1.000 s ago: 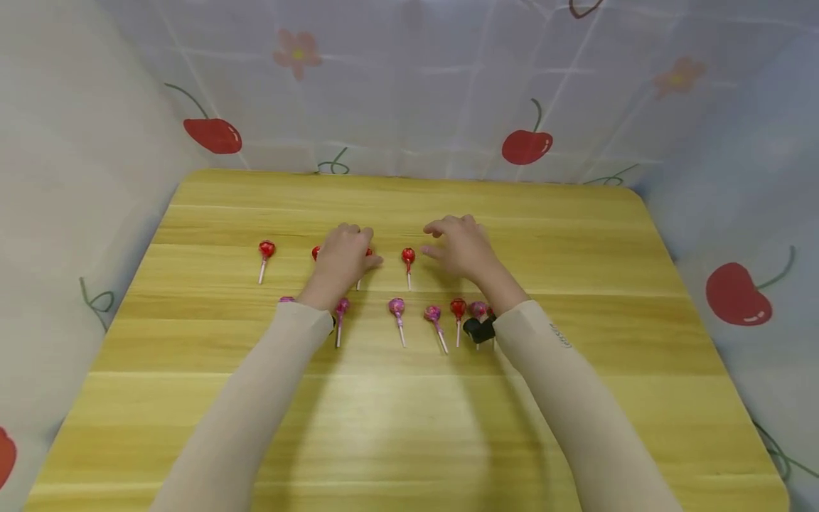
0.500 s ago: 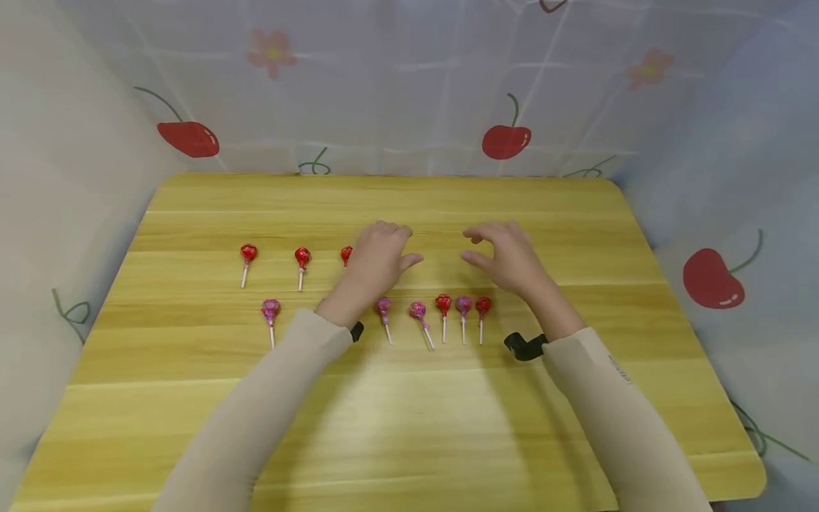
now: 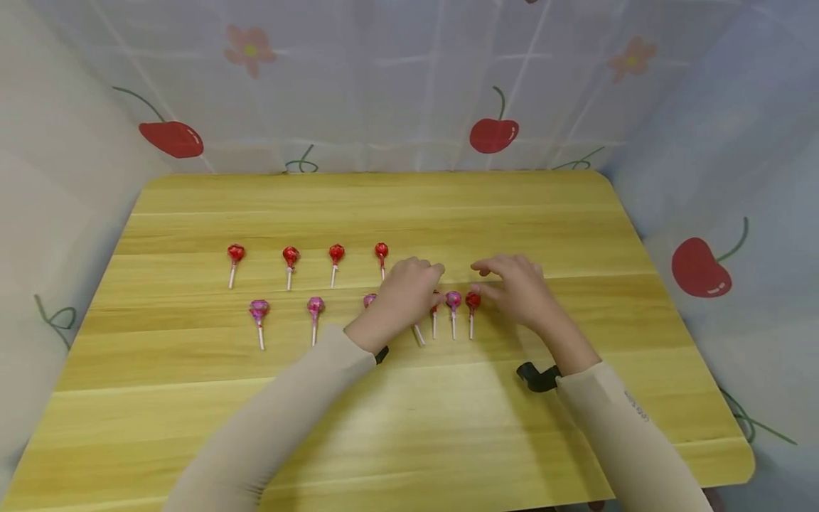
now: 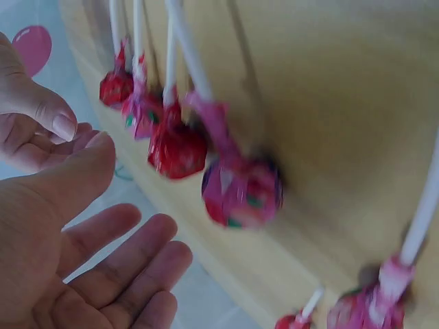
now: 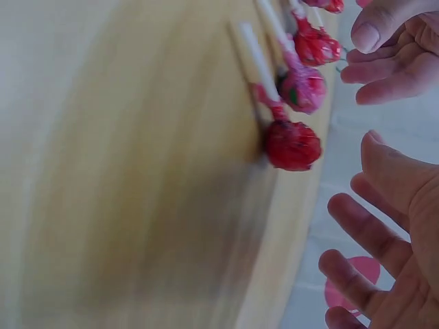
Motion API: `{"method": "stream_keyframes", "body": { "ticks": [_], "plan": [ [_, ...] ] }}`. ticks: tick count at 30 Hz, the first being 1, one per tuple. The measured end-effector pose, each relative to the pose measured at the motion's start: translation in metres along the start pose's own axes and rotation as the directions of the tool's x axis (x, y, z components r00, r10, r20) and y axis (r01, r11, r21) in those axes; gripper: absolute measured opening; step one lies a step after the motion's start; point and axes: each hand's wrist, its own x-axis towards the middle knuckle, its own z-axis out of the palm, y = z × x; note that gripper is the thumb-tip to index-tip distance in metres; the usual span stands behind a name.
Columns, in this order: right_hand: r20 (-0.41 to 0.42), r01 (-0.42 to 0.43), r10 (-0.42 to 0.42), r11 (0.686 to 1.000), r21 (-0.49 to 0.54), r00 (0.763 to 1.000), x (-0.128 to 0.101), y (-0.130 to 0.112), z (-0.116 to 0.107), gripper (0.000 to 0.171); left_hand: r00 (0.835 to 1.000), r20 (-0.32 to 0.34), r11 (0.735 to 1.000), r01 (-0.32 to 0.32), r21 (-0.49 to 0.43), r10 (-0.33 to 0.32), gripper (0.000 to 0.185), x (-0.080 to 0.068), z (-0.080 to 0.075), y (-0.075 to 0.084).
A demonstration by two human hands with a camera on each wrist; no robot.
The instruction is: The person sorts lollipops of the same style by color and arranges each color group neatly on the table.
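Several lollipops lie in two rows on the wooden table (image 3: pixel 448 427). The far row is all red, ending at a red lollipop (image 3: pixel 381 249). The near row starts with pink ones (image 3: pixel 259 309) and ends in a tight cluster. My left hand (image 3: pixel 409 288) hovers over that cluster, palm open (image 4: pixel 89 253), beside a pink lollipop (image 4: pixel 241 192) and a red one (image 4: pixel 177 149). My right hand (image 3: pixel 515 284) is just right of the last red lollipop (image 3: pixel 472 300), fingers loose (image 5: pixel 391 226) and holding nothing. The left hand hides part of the cluster.
Cherry-print cloth walls (image 3: pixel 493 135) close in the table on three sides. Bare wood stretches in front of the rows and to their right (image 3: pixel 608 284). A black wrist strap (image 3: pixel 537 377) sits on the right sleeve.
Both hands have drawn back from the far row to the near row's right end. The fourth red lollipop in the far row, covered before, now lies in plain sight.
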Motion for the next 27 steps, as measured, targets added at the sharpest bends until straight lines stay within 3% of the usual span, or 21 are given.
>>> {"method": "stream_keyframes", "body": {
  "ticks": [9,27],
  "plan": [
    [0.044,-0.012,0.013,1.0,-0.016,0.999,-0.01,0.007,0.018,0.036,0.999,0.048,1.0,0.014,-0.017,-0.013,0.022,-0.003,0.012,0.006],
    [0.025,0.021,-0.02,0.999,-0.05,0.999,-0.01,0.009,0.029,0.032,0.999,0.047,1.0,0.02,0.001,-0.02,0.016,-0.002,0.023,0.007]
  ]
}}
